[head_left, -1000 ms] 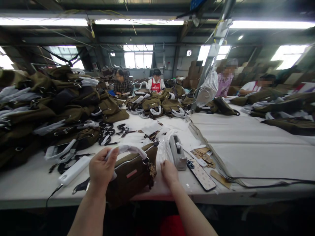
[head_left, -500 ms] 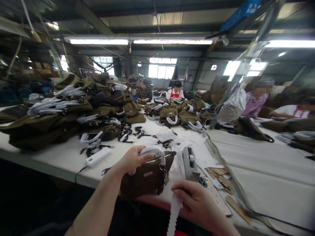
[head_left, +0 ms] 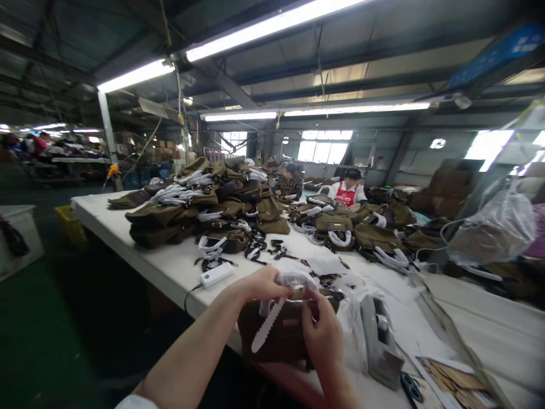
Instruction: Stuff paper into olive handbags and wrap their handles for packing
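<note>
An olive-brown handbag (head_left: 276,335) stands at the table's near edge, its carry handle (head_left: 300,276) covered in white wrapping. My left hand (head_left: 268,284) is closed round the handle from the left. Across the bag's front slants a white toothed strip (head_left: 267,328); its upper end goes in under my left fingers. My right hand (head_left: 324,329) is pinched closed at the bag's top right, against the handle, apparently on the strip's other part, though the fingertips are partly hidden. A grey tape dispenser (head_left: 380,341) stands right of the bag, beside crumpled clear plastic (head_left: 352,324).
Piled olive bags (head_left: 170,218) cover the table's (head_left: 170,272) far left, with more bags (head_left: 336,224) farther back. A white corded device (head_left: 217,274) lies to the left; dark-handled scissors (head_left: 412,389) and brown paper pieces (head_left: 455,378) lie right. Two people sit across the table.
My right hand has brought the toothed strip up from beside the bag to its handle. The strip now lies across the bag's front. My view has turned left.
</note>
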`<state>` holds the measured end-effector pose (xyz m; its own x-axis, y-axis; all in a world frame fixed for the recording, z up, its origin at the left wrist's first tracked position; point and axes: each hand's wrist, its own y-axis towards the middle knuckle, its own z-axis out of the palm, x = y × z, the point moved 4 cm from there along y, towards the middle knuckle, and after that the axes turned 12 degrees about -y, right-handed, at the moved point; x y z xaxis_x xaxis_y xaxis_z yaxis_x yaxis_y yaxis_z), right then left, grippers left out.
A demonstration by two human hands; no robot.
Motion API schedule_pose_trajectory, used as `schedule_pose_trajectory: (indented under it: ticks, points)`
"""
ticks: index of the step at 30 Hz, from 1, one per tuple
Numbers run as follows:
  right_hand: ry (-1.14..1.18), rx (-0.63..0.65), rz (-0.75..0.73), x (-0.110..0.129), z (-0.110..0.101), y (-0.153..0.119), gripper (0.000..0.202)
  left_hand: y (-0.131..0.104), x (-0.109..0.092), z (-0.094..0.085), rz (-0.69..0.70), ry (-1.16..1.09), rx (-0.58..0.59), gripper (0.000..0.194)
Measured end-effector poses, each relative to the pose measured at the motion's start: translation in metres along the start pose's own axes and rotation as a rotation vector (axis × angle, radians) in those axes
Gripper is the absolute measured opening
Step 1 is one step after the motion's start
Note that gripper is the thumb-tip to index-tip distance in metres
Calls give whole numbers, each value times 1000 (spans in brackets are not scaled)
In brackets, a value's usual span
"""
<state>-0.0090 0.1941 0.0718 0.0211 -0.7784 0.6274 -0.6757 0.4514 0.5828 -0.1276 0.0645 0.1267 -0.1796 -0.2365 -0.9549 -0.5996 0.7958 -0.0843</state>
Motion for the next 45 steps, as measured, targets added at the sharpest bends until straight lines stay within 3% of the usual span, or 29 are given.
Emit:
schedule_pose_trajectory:
  ticks: [3, 6, 9, 12, 16, 18, 20, 23, 27, 31, 35, 40, 42, 45]
  points:
    - [-228, -88, -298, 9, -9, -17, 31, 0, 0, 2, 112, -209, -25, 42]
    - [-334, 39, -511, 21, -6, -28, 40, 2, -2, 11, 170, -376, 22, 47]
    - [-344, 93, -610, 33, -13, -30, 34, 7, -1, 16, 184, -459, -69, 54]
    - [-296, -9, -569, 39, -35, -13, 31, 9, -3, 17, 271, -350, -220, 53]
    - [-258, -88, -420, 40, -55, 36, 21, 6, -9, 26, 348, -238, -259, 36]
    - [-137, -14, -327, 37, -53, 61, 19, 2, -13, 30, 389, -244, -296, 41]
    - [21, 144, -244, 34, -42, 76, 27, -2, -18, 28, 438, -163, -416, 49]
    - [155, 344, -160, 29, -23, 80, 35, -6, -26, 23, 474, 21, -602, 29]
    - [139, 384, -86, 24, -14, 75, 38, -8, -38, 20, 484, 141, -675, 21]
    - [124, 413, -60, 28, -16, 76, 40, -11, -47, 24, 467, 187, -638, 25]
    - [65, 428, -72, 36, -23, 77, 42, -10, -45, 28, 426, 91, -549, 20]
    - [-37, 131, -94, 38, -48, 83, 25, -6, -36, 35, 438, -90, -431, 22]
    - [-13, 154, -163, 41, -50, 82, 22, -4, -32, 40, 437, -155, -371, 21]
    - [-112, 153, -340, 52, -48, 75, 22, 0, -27, 42, 413, -214, -381, 15]
